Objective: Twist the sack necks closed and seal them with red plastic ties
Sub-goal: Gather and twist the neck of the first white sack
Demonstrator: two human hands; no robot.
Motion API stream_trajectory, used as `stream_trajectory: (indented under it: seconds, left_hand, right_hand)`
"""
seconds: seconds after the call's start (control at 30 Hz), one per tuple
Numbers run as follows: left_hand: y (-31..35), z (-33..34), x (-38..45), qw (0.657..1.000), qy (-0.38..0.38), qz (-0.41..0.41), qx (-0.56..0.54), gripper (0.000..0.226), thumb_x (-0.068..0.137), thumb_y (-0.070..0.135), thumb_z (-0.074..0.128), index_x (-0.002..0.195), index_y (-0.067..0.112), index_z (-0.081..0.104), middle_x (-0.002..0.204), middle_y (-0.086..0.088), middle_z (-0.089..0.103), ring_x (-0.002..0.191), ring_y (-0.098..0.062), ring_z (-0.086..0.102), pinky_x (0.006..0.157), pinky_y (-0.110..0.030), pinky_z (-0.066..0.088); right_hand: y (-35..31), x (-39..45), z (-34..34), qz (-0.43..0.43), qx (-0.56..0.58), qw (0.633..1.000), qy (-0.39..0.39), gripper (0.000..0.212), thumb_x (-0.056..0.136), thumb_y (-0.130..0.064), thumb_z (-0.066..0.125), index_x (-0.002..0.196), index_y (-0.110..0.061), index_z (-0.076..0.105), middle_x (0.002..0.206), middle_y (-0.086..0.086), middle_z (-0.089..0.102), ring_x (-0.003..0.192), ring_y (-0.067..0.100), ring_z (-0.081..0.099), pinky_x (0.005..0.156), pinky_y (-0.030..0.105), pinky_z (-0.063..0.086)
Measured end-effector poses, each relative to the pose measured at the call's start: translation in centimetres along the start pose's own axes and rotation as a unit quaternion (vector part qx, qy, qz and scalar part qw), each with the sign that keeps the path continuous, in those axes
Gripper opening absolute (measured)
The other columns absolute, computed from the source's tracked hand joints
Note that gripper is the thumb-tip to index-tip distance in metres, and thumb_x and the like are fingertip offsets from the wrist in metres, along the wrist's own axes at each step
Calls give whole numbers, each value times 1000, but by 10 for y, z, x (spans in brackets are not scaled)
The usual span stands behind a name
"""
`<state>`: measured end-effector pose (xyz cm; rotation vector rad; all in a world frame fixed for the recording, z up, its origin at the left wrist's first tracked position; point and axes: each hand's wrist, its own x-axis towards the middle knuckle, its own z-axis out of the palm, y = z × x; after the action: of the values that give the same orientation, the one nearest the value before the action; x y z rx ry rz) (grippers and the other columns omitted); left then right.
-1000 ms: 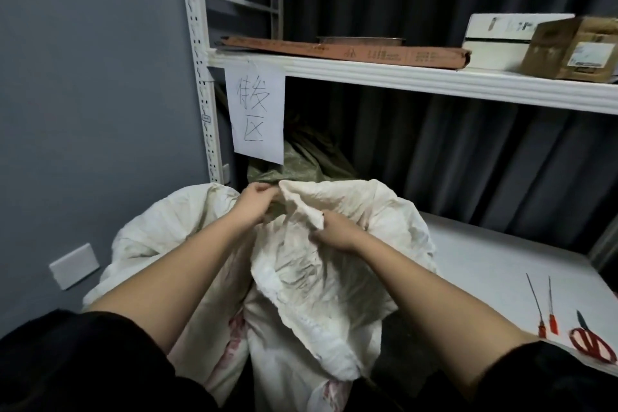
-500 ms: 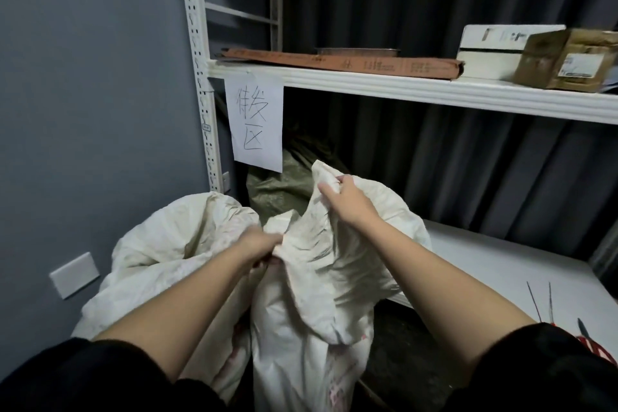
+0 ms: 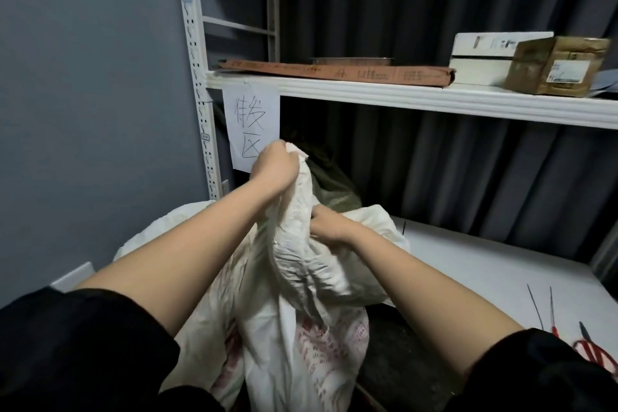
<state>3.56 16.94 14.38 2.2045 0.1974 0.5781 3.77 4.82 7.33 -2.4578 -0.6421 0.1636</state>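
Now both hands [image 3: 274, 165] [image 3: 329, 227] grip the sack neck [image 3: 301, 211].

Our left hand [image 3: 272, 165] has risen toward twelve o'clock, now gripping the white sack [image 3: 301, 244] at its gathered top, by the paper sign; our right hand [image 3: 329, 227] has dropped to grip the neck lower, at four o'clock of the left
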Motion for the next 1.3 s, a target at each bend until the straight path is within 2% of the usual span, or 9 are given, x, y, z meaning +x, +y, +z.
stream_trajectory:
  seconds: [0.1, 0.23, 0.4, 0.53, 0.7, 0.87, 1.0, 1.17, 1.3]
  left_hand:
    - [13, -4, 3, 1000, 12, 4, -11, 23, 92, 10, 38, 104, 5, 57, 112, -17, 62, 101, -32, 57, 75, -31, 39]
    - [-2, -14, 14, 991, 27, -80, -106, 23, 88, 8, 43, 106, 2, 56, 107, -18, 61, 98, -33, 57, 71, -32, 41]
    - [13, -18, 14, 917, 19, -184, -352, 20, 84, -3, 42, 70, 10, 43, 56, -6, 50, 61, -21, 54, 44, -21, 43]
    - [32, -11, 7, 870, -15, -195, -453, 18, 84, -10, 34, 87, 1, 48, 70, -14, 55, 60, -19, 56, 34, -23, 48]
    - [27, 0, -4, 919, -105, -97, -367, 17, 92, 5, 45, 77, 12, 49, 70, -2, 57, 65, -12, 59, 54, -27, 56]
    - [-16, 4, -8, 981, -168, -31, -95, 7, 85, 8, 54, 86, 14, 51, 79, -11, 49, 74, -20, 46, 62, -22, 38]
    - [-39, 9, -24, 954, -295, -30, 54, 70, 66, 25, 77, 120, 13, 34, 112, -7, 54, 102, -22, 56, 82, -32, 51]
    - [-28, 12, -38, 937, -348, -11, -38, 45, 77, 14, 76, 109, 14, 45, 81, 5, 52, 64, -1, 54, 47, -8, 39]
    - [-20, 9, -37, 918, -369, -12, -147, 79, 78, 25, 77, 139, 27, 26, 114, 8, 55, 81, -1, 56, 63, -11, 45]
  right_hand:
    - [-10, -13, -1, 16, 175, 983, -57, 27, 94, -17, 49, 115, -7, 63, 99, 3, 66, 73, 3, 65, 65, 17, 53]
    - [-1, -11, -4, 44, 304, 916, 257, 25, 91, -9, 44, 83, -12, 67, 70, -5, 66, 70, 12, 63, 64, 20, 47]
    - [-3, -27, -17, -21, 50, 937, 345, 43, 87, -56, 46, 73, -17, 56, 75, -4, 57, 73, 14, 53, 62, 33, 39]
    - [-23, -26, -12, 25, -109, 963, 246, 60, 73, -70, 52, 105, -19, 57, 104, 2, 65, 98, 25, 60, 76, 36, 47]
    - [-12, -13, -29, 82, 86, 968, 223, 19, 85, -17, 52, 102, -8, 56, 108, 17, 64, 103, 36, 59, 78, 33, 41]
    - [-9, -22, -69, -22, 225, 943, 244, 31, 82, 5, 43, 67, -20, 55, 63, -10, 57, 60, 3, 50, 57, 22, 40]
    - [-13, -24, -95, -50, 309, 921, 231, 32, 82, 8, 41, 63, -15, 52, 48, -13, 54, 47, -3, 47, 48, 15, 37]
    - [-32, -10, -131, -66, 174, 936, 299, 15, 74, -8, 43, 66, 0, 54, 68, 9, 48, 68, 17, 44, 63, 30, 33]
    - [-50, -12, -161, -68, 20, 926, 371, 30, 83, -6, 39, 55, -16, 39, 63, 3, 51, 67, 24, 48, 60, 34, 35]
